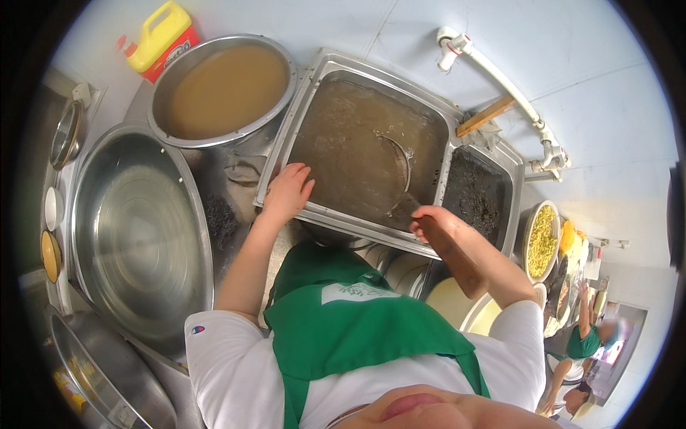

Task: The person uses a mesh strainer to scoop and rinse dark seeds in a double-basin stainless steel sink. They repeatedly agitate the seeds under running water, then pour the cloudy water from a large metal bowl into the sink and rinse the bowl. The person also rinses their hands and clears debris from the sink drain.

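My right hand (433, 221) grips the wooden handle (453, 257) of a strainer. The strainer's round rim (402, 161) lies partly under brown, murky water (348, 145), so most of its mesh is hidden. The water fills the larger basin of a stainless steel sink (300, 123). My left hand (288, 194) rests at that basin's left front corner, on the metal edge, holding nothing, its thumb apart from the fingers. In the smaller basin at the right lie small dark pieces (474, 187) in dark liquid.
A steel bowl of brown water (230, 91) stands beyond the sink's left side, near a yellow jug (166, 32). Closer left is a large basin of clear water (139, 230). White pipes and taps (498, 69) run along the wall. Co-workers (584, 340) stand far right, past a bowl of chopped yellow-green food (542, 241).
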Action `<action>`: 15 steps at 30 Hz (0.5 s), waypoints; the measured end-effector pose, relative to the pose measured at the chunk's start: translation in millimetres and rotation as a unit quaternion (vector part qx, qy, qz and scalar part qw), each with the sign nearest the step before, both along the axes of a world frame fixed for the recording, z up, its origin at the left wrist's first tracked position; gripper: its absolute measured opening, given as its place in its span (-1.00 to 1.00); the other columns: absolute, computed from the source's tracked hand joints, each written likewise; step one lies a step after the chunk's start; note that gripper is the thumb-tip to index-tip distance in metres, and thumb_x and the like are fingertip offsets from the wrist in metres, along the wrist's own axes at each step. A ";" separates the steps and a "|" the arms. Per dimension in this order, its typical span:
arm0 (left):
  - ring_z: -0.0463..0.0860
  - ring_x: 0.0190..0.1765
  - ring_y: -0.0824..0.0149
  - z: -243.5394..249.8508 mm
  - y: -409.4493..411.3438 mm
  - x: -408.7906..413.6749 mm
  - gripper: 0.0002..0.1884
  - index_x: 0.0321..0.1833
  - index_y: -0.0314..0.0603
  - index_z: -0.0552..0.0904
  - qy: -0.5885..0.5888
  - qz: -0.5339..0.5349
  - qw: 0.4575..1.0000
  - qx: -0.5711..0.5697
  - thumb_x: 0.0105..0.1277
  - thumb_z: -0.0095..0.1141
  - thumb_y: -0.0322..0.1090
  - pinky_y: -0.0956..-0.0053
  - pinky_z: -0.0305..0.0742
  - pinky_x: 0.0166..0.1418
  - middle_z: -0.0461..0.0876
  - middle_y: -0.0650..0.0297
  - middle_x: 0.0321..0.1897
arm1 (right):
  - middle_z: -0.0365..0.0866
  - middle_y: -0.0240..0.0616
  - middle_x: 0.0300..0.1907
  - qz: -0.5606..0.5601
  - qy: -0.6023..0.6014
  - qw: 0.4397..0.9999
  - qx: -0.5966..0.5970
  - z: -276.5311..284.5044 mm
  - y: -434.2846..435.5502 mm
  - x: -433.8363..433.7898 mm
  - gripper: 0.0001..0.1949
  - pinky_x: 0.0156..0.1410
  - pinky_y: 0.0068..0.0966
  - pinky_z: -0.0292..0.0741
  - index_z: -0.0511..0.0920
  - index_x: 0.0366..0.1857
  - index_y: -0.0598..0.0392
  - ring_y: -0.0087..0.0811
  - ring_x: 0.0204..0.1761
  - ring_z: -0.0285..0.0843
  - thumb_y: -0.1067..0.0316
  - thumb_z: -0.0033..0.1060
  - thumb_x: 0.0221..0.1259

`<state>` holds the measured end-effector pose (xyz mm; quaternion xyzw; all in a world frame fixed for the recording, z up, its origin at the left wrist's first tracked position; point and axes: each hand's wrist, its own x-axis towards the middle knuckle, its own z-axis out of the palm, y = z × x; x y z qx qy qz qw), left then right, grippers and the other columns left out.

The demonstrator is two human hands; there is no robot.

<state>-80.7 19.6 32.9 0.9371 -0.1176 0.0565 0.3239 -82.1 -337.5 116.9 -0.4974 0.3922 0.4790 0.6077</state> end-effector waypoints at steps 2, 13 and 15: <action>0.54 0.11 0.05 5.5 -5.5 0.9 -0.70 0.01 -0.28 0.59 -0.003 0.002 1.000 -0.009 0.30 0.11 -0.26 0.27 0.46 0.17 0.58 0.06 0.02 | 0.56 -0.07 -0.38 -0.109 0.118 0.964 0.210 -43.0 7.9 14.7 -0.87 -0.25 -0.49 0.62 0.48 -0.29 0.20 -0.35 -0.40 0.57 0.37 0.08 0.22; 0.55 0.06 0.03 6.4 -3.7 2.0 -0.72 -0.07 -0.33 0.61 -0.013 0.010 1.000 -0.016 0.28 0.12 -0.26 0.24 0.45 0.14 0.61 0.04 -0.08 | 0.43 -0.26 -0.44 -0.325 0.064 0.839 0.431 -34.1 52.7 99.5 -0.72 -0.46 -0.65 0.51 0.36 -0.17 0.44 -0.48 -0.47 0.47 0.42 0.09 0.17; 0.55 0.06 0.03 6.0 -2.9 2.0 -0.71 -0.07 -0.33 0.61 -0.007 0.012 1.000 -0.014 0.28 0.12 -0.26 0.24 0.45 0.15 0.61 0.04 -0.07 | 0.42 -0.33 -0.44 -0.309 0.061 0.848 0.427 -21.0 32.8 75.4 -0.47 -0.50 -0.67 0.44 0.20 0.13 0.52 -0.54 -0.53 0.42 0.35 0.10 0.20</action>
